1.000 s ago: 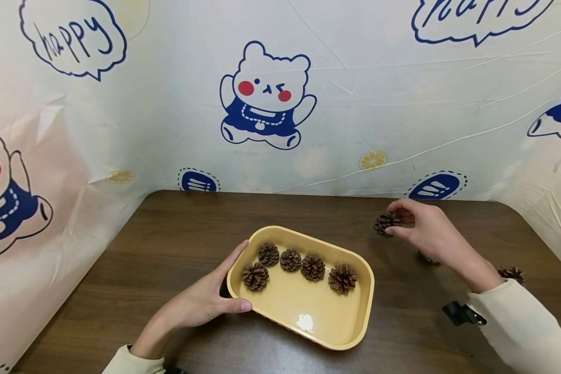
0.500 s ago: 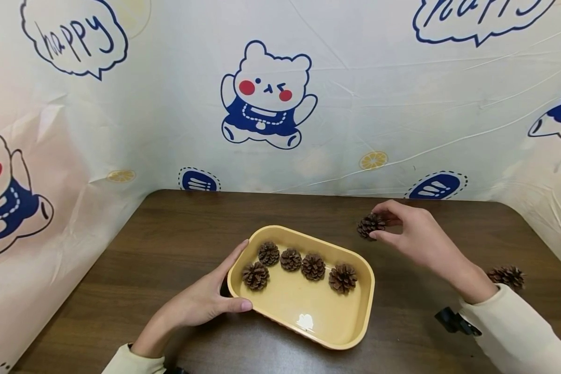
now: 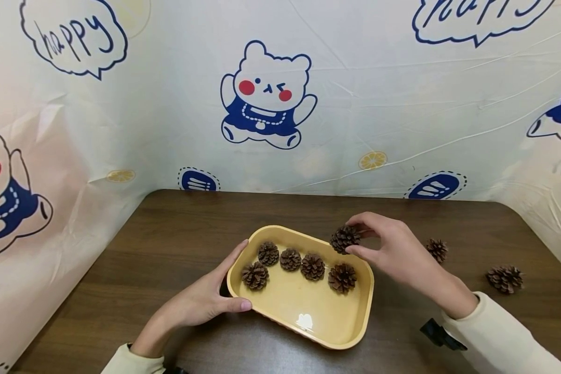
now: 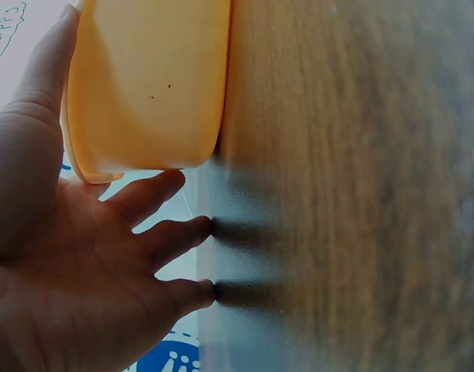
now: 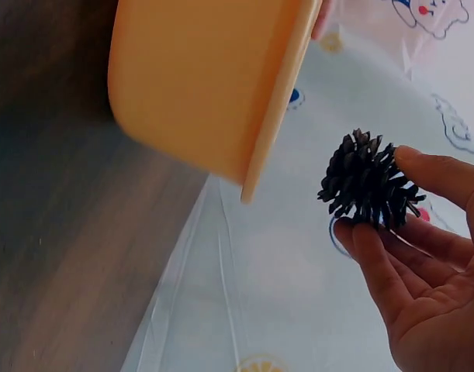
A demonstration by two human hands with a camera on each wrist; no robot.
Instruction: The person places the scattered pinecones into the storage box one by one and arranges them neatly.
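The left hand (image 3: 201, 304) rests against the left end of the yellow tray (image 3: 336, 332), thumb laid along the tray's near-left corner and fingers reaching up its left wall. In the left wrist view the fingers (image 4: 155, 240) are straight and spread, fingertips touching the table (image 3: 168, 239); the hand steadies the tray rather than gripping it. The tray sits near the middle of the table, closer to the front edge, turned slightly askew.

Four pine cones lie in the tray's far half. One cone (image 3: 255, 275) sits towards the left wall. The other three run in a row along the back: the first (image 3: 268, 253), the second (image 3: 290, 259) and the third (image 3: 312, 266), each just beside the next. A fifth and larger cone (image 3: 342, 278) lies to the right of that row, near the right wall.

The right hand (image 3: 392, 252) pinches a held pine cone (image 3: 344, 239) between thumb and fingertips, above the tray's far-right corner. The right wrist view shows this cone (image 5: 368, 182) clear of the tray rim; whether it is directly over the tray's interior is hard to judge from these angles.

On the right part of the table, two loose cones lie well apart from the tray: one (image 3: 437, 250) just beyond the right wrist, another (image 3: 506, 278) near the right edge.
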